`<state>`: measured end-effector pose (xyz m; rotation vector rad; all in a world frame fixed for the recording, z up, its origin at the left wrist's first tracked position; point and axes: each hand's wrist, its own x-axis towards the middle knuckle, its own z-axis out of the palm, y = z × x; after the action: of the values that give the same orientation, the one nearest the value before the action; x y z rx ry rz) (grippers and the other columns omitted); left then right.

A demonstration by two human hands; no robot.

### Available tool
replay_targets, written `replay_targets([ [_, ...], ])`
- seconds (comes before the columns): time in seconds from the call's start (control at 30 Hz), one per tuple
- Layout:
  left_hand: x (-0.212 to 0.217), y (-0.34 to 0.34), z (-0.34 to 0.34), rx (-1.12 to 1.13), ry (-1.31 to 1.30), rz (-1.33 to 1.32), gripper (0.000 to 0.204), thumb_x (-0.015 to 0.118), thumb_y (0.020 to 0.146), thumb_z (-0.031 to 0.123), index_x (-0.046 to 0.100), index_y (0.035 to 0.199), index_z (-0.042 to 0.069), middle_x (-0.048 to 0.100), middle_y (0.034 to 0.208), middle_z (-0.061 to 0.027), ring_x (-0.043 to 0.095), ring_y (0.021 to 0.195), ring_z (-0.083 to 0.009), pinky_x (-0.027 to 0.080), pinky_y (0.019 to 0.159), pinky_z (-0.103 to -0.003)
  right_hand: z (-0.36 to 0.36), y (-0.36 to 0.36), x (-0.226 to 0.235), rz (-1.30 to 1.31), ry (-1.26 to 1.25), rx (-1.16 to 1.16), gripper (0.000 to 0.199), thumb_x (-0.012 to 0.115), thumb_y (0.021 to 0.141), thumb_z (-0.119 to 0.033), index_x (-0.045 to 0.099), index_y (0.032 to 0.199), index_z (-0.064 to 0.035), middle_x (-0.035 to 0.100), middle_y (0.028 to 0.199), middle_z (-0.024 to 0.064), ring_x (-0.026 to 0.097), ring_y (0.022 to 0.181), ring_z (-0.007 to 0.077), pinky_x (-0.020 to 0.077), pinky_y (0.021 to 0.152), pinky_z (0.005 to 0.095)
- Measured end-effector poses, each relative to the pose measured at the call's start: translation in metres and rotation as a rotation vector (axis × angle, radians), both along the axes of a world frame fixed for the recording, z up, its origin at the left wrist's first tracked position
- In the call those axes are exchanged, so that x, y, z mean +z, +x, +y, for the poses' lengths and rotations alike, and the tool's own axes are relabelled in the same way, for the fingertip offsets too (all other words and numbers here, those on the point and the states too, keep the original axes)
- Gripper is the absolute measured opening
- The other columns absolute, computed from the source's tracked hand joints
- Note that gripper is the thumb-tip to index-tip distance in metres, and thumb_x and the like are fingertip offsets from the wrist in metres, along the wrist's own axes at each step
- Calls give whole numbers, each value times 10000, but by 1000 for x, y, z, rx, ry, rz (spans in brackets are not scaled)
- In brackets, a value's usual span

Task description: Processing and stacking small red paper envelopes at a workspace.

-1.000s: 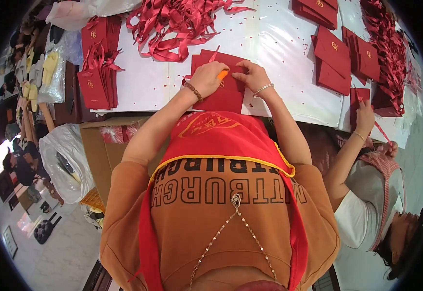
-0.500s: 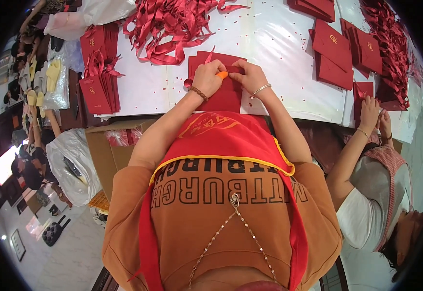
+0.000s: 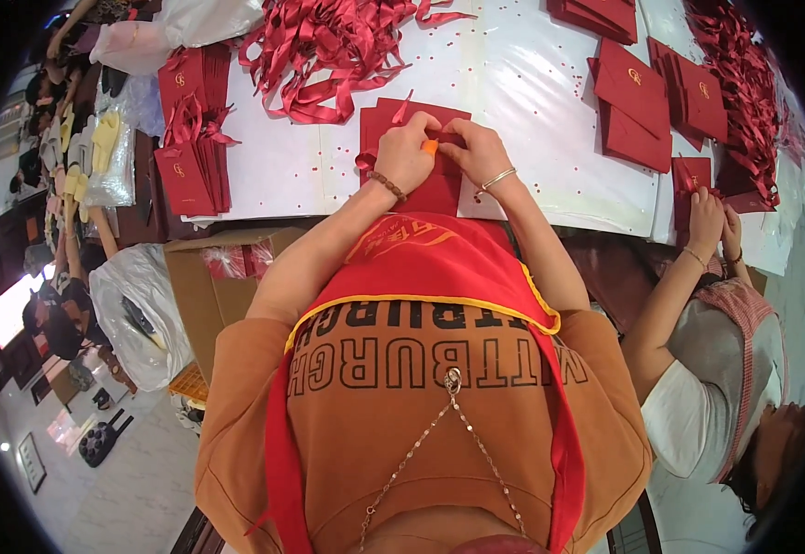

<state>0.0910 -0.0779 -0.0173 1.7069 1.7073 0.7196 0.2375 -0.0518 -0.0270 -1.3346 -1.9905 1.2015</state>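
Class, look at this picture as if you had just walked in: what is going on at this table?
A person in a red apron works at a white table. Both hands, the left hand and the right hand, press on a dark red folded card, with a small orange tool between them. Loose red ribbons lie beyond, and stacks of red cards sit to the right. A co-worker's hands handle another card there.

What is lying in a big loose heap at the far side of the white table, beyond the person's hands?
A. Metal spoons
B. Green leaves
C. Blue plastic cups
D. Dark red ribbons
D: beyond the left hand and right hand, which work on a dark red card folder, a tangled pile of dark red ribbons lies on the white table.
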Motion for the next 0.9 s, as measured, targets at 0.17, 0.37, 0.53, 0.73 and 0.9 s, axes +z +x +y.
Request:
replay_targets([
  [0.17, 4, 8, -9, 35, 103, -1, 215, 560, 713, 19, 515, 920, 56, 542, 582, -104, 555, 549, -268, 412, 495, -363, -1, 3, -2, 54, -32, -6, 209, 634, 705, -116, 570, 884, -27, 594, 812, 160, 573, 763, 317, 453, 652, 362],
  [0.37, -5, -1, -9, 110, -108, -402, 219, 541, 720, -6, 510, 929, 50, 545, 614, -109, 554, 530, -246, 416, 488, -348, -4, 7, 1, 118, -184, -15, 213, 636, 721, -116, 575, 902, -23, 595, 806, 144, 573, 726, 279, 453, 642, 329],
  [0.53, 4, 4, -10, -124, 297, 80, 230, 564, 737, 16, 495, 956, 24, 561, 646, -95, 583, 594, -195, 447, 534, -308, -6, 6, 4, 114, -79, 13, 205, 632, 727, -106, 576, 907, -25, 591, 819, 140, 572, 723, 274, 452, 646, 323],
  [0.73, 15, -20, 2, -286, -53, 240, 231, 639, 732, 194, 546, 915, 88, 593, 724, -116, 581, 690, -295, 453, 583, -376, -12, 2, -5, 89, 62, 53, 180, 603, 730, -66, 572, 906, -46, 559, 792, 131, 550, 739, 304, 446, 643, 359],
  [0.9, 36, -30, 19, -406, -137, 332, 300, 545, 783, 357, 595, 818, 64, 600, 718, -121, 568, 666, -286, 432, 600, -377, -16, -1, 0, 52, 178, 57, 159, 576, 742, -50, 572, 901, -56, 539, 791, 127, 541, 742, 316, 446, 643, 379],
])
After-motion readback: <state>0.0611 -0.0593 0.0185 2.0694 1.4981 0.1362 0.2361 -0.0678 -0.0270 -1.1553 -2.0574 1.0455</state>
